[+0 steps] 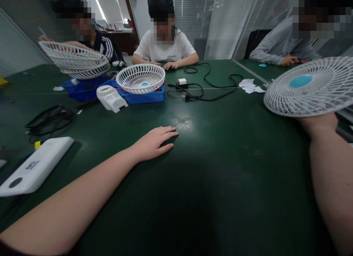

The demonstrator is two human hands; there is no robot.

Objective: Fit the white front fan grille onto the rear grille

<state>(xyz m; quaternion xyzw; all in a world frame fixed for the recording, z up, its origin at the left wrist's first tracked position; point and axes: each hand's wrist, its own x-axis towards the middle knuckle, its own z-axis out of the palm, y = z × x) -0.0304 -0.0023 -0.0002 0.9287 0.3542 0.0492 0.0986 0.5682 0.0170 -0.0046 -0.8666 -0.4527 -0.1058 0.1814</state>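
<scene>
My left hand [156, 142] lies flat on the dark green table [209, 167], palm down with its fingers stretched out, holding nothing. At the right, my right hand [320, 123] holds up a round white fan grille [302, 81] with a light blue centre disc. The grille is tilted above the table and hides most of that hand's fingers. Beyond my left hand, another white fan grille [145, 84] rests on a blue bin [146, 98]. Beside it sits a white slotted plastic housing [110, 98].
Stacked white grilles [82, 61] top another blue bin [79, 88]. A black power cord [217, 99] runs across the far side, near torn paper [250, 86]. At left lie a white fan base [38, 164] and a coiled black cable [49, 120]. Several people sit around the table.
</scene>
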